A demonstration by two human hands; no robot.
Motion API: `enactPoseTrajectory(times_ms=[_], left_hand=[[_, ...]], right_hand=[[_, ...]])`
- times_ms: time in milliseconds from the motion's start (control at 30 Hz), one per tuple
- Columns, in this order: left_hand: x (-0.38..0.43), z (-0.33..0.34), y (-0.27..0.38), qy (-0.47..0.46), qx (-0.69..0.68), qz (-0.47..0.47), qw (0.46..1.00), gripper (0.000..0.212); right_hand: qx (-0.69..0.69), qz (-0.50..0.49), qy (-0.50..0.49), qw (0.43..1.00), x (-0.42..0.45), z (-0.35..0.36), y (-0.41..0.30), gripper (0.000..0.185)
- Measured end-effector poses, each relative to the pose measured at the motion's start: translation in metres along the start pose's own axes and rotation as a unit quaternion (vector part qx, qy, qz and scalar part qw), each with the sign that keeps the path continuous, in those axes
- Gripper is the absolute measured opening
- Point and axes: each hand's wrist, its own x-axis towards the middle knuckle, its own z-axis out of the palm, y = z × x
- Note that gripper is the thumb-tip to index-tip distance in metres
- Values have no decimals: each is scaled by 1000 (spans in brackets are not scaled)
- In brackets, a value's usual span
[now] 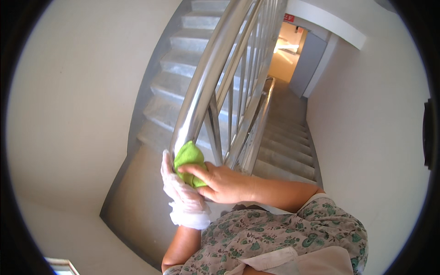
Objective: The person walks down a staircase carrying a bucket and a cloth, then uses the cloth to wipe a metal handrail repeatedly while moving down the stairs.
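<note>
A bright green cloth [189,158] lies bunched against the near end of a polished metal handrail [202,82]. My bare right hand [220,182] grips it from the right, thumb and fingers pressed into the fabric. On the left side, my left hand [180,187] wears a thin, translucent white glove, gathered at the wrist. Its fingers extend upward along the rail and the cloth's left edge. The palm side faces the cloth and is hidden, so whether it grips anything is unclear.
Left of the railing's metal balusters [242,86], concrete stairs [185,65] climb away. More steps [287,147] descend on the right toward a grey door [307,63] standing open, with a red sign [288,18] above. Pale walls [68,103] flank both sides.
</note>
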Motion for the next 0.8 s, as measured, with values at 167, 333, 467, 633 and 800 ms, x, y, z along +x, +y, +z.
enactPoseTrajectory(times_ms=[167,333,467,633,800], left_hand=[[1,2,7,1,81,88,993,56],[-1,2,3,-49,110,100,988,58],[-2,-2,11,-59,163,87,981,74],[-3,3,7,-58,103,79,990,76],[-3,7,7,-39,100,75,991,73]], right_hand=[[65,-135,258,955,44,11,10,62],[-150,18,252,956,56,-43,26,59],[-171,122,303,929,78,-144,10,53],[-218,123,421,872,116,-291,34,58],[-320,181,493,789,146,-414,44,64]])
